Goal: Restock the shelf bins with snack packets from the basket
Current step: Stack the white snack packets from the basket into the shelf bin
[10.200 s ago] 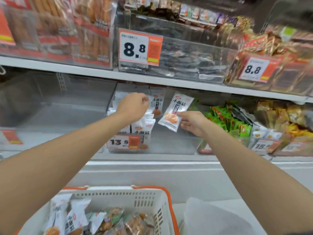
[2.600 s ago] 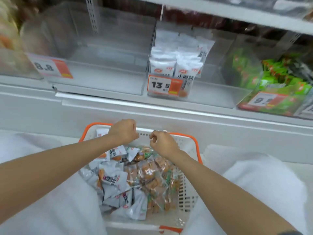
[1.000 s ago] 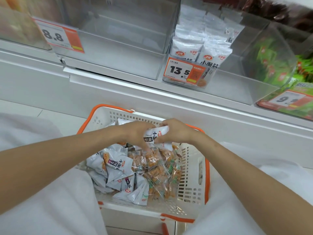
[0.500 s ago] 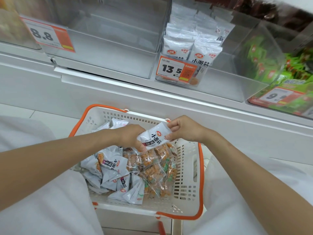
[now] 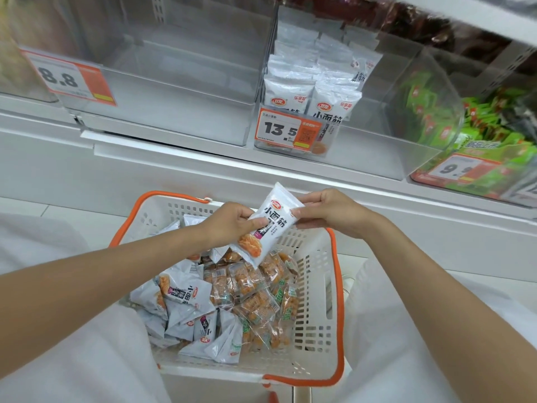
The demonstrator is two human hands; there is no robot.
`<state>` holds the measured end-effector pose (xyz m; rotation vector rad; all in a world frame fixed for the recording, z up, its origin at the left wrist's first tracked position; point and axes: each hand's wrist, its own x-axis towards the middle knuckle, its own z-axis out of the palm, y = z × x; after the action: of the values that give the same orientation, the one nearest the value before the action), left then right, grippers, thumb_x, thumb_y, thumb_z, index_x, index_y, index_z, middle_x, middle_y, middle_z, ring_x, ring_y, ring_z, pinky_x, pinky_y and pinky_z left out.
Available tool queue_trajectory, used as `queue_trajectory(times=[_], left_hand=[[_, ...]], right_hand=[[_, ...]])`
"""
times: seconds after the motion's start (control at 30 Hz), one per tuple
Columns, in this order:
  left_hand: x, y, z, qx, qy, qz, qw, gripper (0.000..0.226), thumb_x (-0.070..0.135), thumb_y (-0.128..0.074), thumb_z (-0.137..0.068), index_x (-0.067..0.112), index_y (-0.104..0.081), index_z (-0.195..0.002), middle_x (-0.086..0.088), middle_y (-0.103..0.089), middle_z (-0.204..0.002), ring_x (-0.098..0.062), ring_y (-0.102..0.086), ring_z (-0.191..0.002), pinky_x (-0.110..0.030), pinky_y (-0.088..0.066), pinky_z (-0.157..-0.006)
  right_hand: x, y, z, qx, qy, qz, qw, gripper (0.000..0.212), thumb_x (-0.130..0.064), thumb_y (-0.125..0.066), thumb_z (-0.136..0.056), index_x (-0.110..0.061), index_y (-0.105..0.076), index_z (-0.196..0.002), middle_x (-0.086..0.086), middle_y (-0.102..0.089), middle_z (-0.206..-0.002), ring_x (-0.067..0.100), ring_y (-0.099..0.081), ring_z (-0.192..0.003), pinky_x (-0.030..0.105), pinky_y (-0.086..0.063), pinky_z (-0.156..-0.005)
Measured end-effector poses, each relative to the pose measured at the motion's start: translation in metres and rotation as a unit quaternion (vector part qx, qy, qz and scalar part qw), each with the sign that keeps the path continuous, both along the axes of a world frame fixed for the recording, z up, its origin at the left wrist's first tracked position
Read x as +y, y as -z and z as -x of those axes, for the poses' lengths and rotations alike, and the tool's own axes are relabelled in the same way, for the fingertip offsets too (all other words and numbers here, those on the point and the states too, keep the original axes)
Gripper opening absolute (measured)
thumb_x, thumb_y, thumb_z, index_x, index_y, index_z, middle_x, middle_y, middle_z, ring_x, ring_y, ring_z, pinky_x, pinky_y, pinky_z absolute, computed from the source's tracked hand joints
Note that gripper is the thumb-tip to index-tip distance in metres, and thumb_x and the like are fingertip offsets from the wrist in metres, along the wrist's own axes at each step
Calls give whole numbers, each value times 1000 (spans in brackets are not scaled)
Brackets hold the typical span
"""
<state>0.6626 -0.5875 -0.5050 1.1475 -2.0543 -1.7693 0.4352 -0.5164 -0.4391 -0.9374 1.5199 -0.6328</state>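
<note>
Left hand [image 5: 232, 225], right hand [image 5: 331, 212] pinch packet [image 5: 270, 225] — basket [image 5: 318, 289] packet-filled

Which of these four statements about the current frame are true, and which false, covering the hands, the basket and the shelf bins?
1. The left hand and right hand both hold one white packet. True.
2. The basket holds no packets. False: many packets lie in it.
3. The bin tagged 13.5 holds white packets. True.
4. Green packets fill the bin left of it. False: the green packets sit to its right.
</note>
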Motion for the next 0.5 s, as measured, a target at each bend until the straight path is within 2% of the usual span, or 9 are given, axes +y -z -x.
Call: queue_trajectory(times=[0.07,0.13,0.2,0.27,0.3,0.33,0.4,0.43,0.5], left_hand=[[0,-7,3,17,-22,4,1000,32,40,-63,-89,11,-76,-83,-5,-57,-53,-14,-44,-48,-24,-35,-52],[2,-16,7,17,-31,8,999,36,39,-60,-93,8,-73,-82,6,-53,-45,-8,-40,-38,-21,-31,-43],[4,-22,9,20,-33,8,999,44,43,-57,-94,2,-71,-85,-2,-59,-52,-11,-45,-41,-20,-33,-42],[7,-28,9,41,-40,-1,998,42,44,-56,-94,4,-72,-91,-15,-70,-71,-19,-57,-56,-24,-42,-51],[7,-31,11,49,-49,3,998,40,43,-57,-93,6,-73,-88,-19,-70,-74,-22,-55,-58,-27,-42,-55],[7,-36,13,50,-61,13,997,40,42,-58,-93,6,-72,-81,-19,-66,-68,-22,-50,-54,-28,-38,-54],[8,-49,21,49,-69,42,996,42,40,-59,-93,8,-67,-66,-6,-51,-50,-15,-37,-45,-26,-29,-48],[9,-58,27,52,-64,49,995,41,39,-60,-93,10,-68,-66,0,-50,-47,-13,-36,-42,-25,-29,-47],[7,-77,40,77,-55,66,993,36,39,-61,-93,12,-74,-73,1,-63,-53,-10,-47,-47,-23,-37,-51]], right_hand=[[3,7,-9,-29,9,-5,1000,38,-15,-72,-87,-8,-63,-122,7,-72,-112,22,-68,-107,33,-54,-95],[9,19,-24,-32,23,-4,999,34,-15,-72,-86,-6,-64,-118,7,-72,-112,22,-69,-105,35,-54,-95],[13,24,-36,-26,59,10,998,32,-10,-71,-86,-1,-65,-116,9,-73,-110,23,-71,-101,35,-56,-91],[16,19,-38,-12,70,29,997,32,-9,-71,-86,-1,-66,-117,8,-73,-110,22,-71,-100,35,-57,-90],[18,14,-37,-11,69,36,997,32,-9,-72,-86,-2,-66,-117,7,-73,-111,22,-70,-101,36,-56,-92],[20,8,-35,-16,67,43,997,32,-10,-72,-86,-3,-66,-117,7,-73,-111,22,-70,-102,37,-55,-93],[25,-5,-32,-27,65,53,996,32,-9,-72,-86,-4,-66,-117,7,-73,-111,24,-69,-104,36,-55,-94],[27,-12,-29,-27,69,60,995,32,-7,-72,-86,-3,-66,-117,8,-73,-110,24,-70,-103,34,-56,-92],[28,-29,-19,-18,93,91,991,30,-2,-71,-85,-1,-67,-114,11,-73,-108,25,-71,-100,31,-58,-86]])
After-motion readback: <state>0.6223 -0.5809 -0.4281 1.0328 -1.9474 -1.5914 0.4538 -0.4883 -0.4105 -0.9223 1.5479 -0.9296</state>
